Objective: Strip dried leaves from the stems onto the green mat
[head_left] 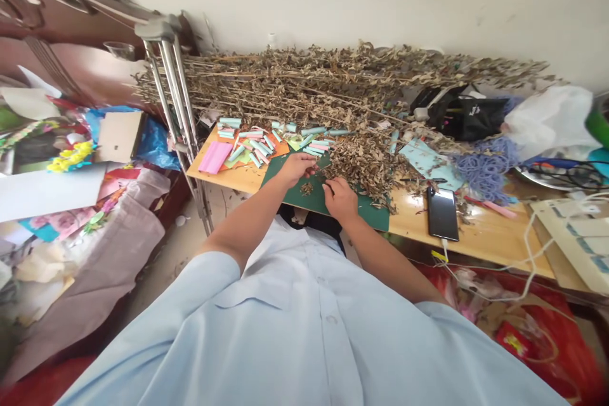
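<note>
My left hand is over a dark green mat, its fingers curled together; brown bits show by the fingertips, but what they grip is too small to make out. Close by on the right, my right hand has its fingers bent inward at the edge of a heap of dried leaves. Whatever lies between those fingers is hidden. A small clump of leaf crumbs rests on the mat between both hands. Several rolled paper tubes, pale blue and pink, lie left of the mat, beside a pink paper stack.
Long dried stalks stretch along the wall. A phone with a cable, purple cord and a power strip are on the right. A metal crutch stands at the table's left end, near a cluttered sofa.
</note>
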